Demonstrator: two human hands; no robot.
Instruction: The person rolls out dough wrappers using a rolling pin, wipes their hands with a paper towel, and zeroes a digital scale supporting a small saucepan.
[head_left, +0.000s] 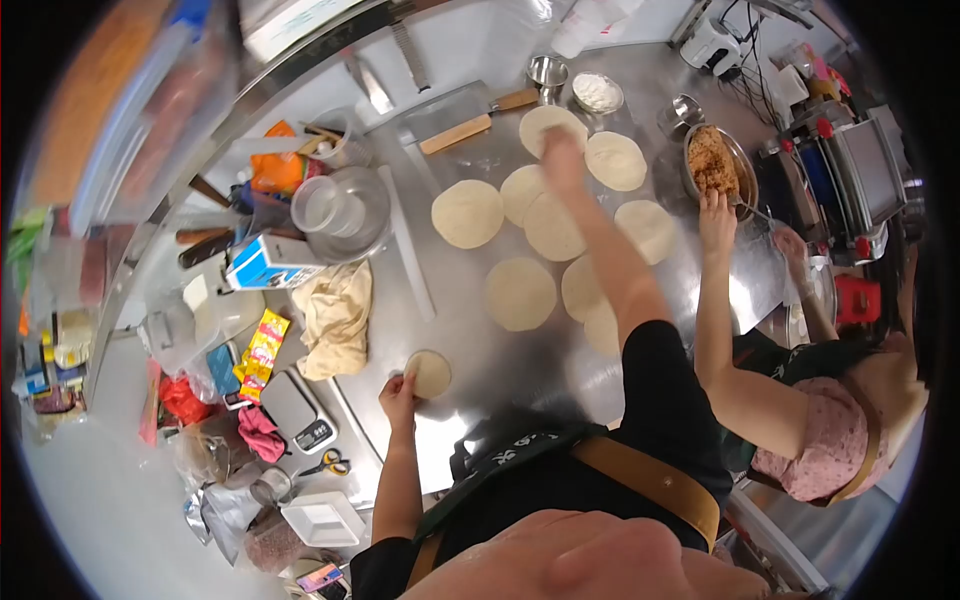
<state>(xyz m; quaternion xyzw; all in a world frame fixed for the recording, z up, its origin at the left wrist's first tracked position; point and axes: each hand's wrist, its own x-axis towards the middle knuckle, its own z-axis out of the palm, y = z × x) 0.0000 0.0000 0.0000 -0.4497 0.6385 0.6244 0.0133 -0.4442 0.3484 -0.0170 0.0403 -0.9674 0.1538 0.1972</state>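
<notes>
My left hand (398,393) pinches the edge of a small dough round (433,375) near the front of the steel table. My right hand (562,165) reaches to the far side, over the near edge of a flat dough round (545,124). It is smeared by motion, so its fingers cannot be made out. Several more flat rounds lie between my arms, such as one dough round (467,214) on the left and another dough round (521,295) nearer me. Some overlap, and my right forearm hides parts of them.
On the right, a co-worker's hands (716,215) are at a metal bowl (749,170) of brown filling. A bowl of white flour (598,92) and a wooden-handled scraper (456,133) stand at the back. Left are a cloth (335,320), a scale (298,410) and scissors (331,462).
</notes>
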